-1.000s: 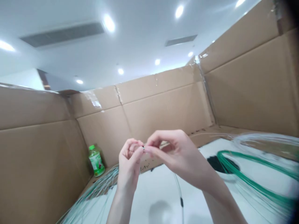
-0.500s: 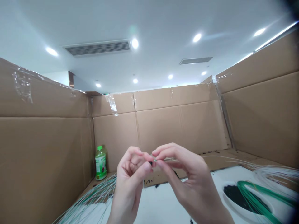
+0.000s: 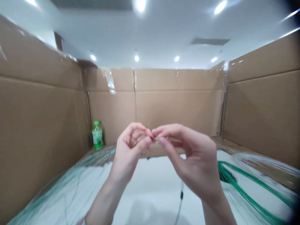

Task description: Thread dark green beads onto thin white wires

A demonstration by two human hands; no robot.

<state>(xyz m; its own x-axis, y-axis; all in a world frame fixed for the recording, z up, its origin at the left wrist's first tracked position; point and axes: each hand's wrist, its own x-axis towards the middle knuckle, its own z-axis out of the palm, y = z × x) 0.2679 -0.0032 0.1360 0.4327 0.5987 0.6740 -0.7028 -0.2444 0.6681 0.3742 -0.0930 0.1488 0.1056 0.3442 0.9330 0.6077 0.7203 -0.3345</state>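
Observation:
My left hand [image 3: 131, 143] and my right hand [image 3: 189, 153] are raised in front of me, fingertips nearly meeting. The left thumb and forefinger pinch a tiny dark piece [image 3: 153, 137], mostly hidden by the fingers. Between the right thumb and fingers is the pale end of a thin wire [image 3: 157, 138], close against that piece. Blur hides whether the two are joined. Below the right hand a thin wire hangs with a small black piece [image 3: 181, 195] on it; its upper part is behind the hand.
A bundle of green wires [image 3: 253, 197] lies at the right over small black pieces [image 3: 227, 175]. White wires [image 3: 264, 161] lie beyond it. Loose green and white wires [image 3: 70, 178] spread at left. A green bottle [image 3: 97, 136] stands by the cardboard wall [image 3: 154, 106].
The view has tipped downward, so the hands, bottle and walls sit higher in the picture. Both hands keep their pinch. More of the hanging wire with its black piece shows.

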